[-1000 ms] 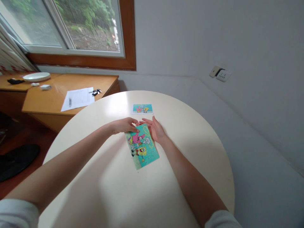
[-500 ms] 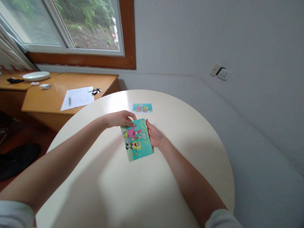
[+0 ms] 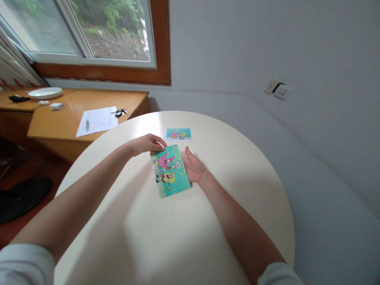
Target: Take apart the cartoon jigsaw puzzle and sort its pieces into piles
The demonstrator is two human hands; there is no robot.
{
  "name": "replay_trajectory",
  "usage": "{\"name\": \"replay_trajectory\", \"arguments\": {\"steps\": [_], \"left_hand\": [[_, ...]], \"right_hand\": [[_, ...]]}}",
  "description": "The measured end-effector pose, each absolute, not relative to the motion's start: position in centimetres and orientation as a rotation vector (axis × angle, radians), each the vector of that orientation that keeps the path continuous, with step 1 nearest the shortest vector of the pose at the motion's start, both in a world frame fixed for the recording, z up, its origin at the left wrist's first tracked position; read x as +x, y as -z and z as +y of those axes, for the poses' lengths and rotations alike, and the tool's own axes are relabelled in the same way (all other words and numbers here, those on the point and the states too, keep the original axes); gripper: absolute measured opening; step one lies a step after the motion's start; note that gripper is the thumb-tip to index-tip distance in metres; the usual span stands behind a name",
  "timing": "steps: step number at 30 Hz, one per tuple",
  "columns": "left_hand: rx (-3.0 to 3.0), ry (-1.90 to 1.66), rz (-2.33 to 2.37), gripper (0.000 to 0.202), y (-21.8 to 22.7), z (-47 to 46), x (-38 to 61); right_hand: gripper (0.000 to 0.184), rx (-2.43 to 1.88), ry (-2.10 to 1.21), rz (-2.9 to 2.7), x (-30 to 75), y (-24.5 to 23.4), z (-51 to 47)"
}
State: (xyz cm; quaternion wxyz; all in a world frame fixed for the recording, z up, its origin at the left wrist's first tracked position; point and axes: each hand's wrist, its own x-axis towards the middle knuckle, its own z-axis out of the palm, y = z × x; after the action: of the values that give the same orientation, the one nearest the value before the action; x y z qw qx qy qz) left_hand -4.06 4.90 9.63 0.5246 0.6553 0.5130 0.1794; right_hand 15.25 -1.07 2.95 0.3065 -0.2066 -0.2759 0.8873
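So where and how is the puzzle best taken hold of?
Probably pinched at its side edges, coming from left and right: the puzzle is a thin, flat rectangle. The left hand pinches near its far left corner; the right hand is at its right edge.

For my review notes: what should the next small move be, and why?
Perhaps the right hand should close its thumb onto the puzzle: that thumb stands clear of it, the other fingers are hidden behind it, and only the left hand visibly pinches it, at the far edge.
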Motion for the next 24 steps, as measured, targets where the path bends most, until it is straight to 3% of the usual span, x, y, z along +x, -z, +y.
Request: {"name": "replay_trajectory", "arguments": {"steps": [11,24], "left_hand": [[0.864,-1.042,1.181,0.011,-4.9,5.0,-3.6],[0.392,-1.273,0.809,0.033,-2.4,3.3,-2.0]], "right_hand": [[0.075,-0.565,-2.240,-0.684,15.6,-2.9,-0.7],[0.076,-0.540,-2.002,-0.554,15.8,-3.0,0.0]]}}
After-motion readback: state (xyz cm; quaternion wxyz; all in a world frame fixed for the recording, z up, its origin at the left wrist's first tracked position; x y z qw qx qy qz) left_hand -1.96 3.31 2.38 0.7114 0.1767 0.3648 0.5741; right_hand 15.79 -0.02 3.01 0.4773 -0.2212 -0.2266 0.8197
